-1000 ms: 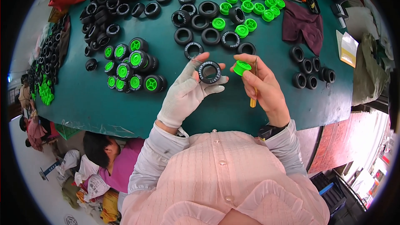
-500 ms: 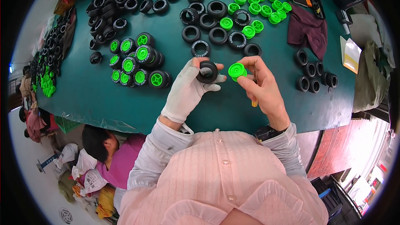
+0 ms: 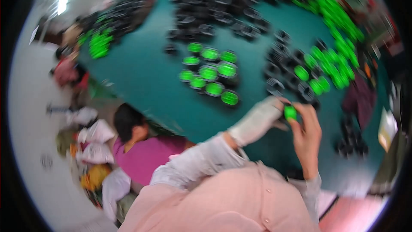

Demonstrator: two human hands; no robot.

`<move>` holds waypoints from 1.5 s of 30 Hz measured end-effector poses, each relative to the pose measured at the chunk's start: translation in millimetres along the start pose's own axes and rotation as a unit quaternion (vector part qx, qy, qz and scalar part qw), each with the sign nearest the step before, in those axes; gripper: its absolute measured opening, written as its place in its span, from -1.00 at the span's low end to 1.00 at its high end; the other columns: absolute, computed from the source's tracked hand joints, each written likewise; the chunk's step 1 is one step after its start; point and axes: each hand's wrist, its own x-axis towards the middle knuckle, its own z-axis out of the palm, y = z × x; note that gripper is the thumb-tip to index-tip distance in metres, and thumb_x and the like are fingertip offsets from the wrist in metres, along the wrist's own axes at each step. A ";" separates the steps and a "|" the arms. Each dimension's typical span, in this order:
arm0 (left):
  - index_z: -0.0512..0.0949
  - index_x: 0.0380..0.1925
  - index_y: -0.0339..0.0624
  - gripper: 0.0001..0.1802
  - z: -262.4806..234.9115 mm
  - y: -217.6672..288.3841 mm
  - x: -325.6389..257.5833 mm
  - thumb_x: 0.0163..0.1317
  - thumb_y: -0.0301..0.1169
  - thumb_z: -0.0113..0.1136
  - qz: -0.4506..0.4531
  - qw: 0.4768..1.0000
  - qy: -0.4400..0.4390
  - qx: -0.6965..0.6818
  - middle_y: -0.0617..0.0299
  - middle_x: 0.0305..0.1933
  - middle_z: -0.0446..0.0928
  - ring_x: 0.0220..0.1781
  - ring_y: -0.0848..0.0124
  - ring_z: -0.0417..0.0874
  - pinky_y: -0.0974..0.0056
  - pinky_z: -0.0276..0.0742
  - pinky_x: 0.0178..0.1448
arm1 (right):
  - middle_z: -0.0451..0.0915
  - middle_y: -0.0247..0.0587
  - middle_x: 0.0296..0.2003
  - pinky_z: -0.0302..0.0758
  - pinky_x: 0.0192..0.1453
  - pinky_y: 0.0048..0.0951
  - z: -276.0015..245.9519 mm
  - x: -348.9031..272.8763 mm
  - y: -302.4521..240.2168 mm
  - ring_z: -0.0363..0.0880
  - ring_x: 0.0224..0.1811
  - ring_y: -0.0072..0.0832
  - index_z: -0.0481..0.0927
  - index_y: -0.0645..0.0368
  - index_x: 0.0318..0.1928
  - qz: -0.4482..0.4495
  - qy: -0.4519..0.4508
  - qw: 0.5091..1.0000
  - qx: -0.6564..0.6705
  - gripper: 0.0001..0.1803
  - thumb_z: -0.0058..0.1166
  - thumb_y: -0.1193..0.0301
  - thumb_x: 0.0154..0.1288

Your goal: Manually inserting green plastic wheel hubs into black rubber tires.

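Note:
My left hand point(image 3: 259, 119), in a white glove, has its fingers closed round a small black toy tyre, most of which is hidden behind the hand and the rim. My bare right hand point(image 3: 308, 131) pinches a bright green wheel rim point(image 3: 290, 112) between thumb and finger. The rim is right up against the tyre; blur keeps me from telling how far in it sits. To the left of my hands stands a cluster of wheels point(image 3: 208, 72), black tyres with green rims in them. Beyond my hands lie loose black tyres point(image 3: 275, 87) and green rims point(image 3: 301, 73).
A green-topped table point(image 3: 159, 81) carries a large heap of black tyres point(image 3: 214, 10) and a long pile of green rims point(image 3: 334, 17). At the right are a dark maroon cloth point(image 3: 359, 101) and several tyres point(image 3: 352, 139). A person in a purple top point(image 3: 150, 157) is close at my left.
My head view has swung left, so everything sits further right and is smeared. The two hands have come together, bringing the green rim against the tyre.

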 end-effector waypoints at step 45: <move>0.34 0.27 -0.30 -0.52 26.9 16.4 7.8 0.57 -0.19 0.11 0.031 0.998 -0.010 0.047 0.17 -0.08 0.54 -0.39 0.44 0.70 0.36 0.69 -0.34 | 0.42 -0.41 -0.17 0.18 -0.31 -0.61 6.1 -13.3 29.4 0.21 -0.37 -0.75 0.55 0.28 0.16 0.093 0.061 0.986 0.128 -0.69 0.17 0.52 0.47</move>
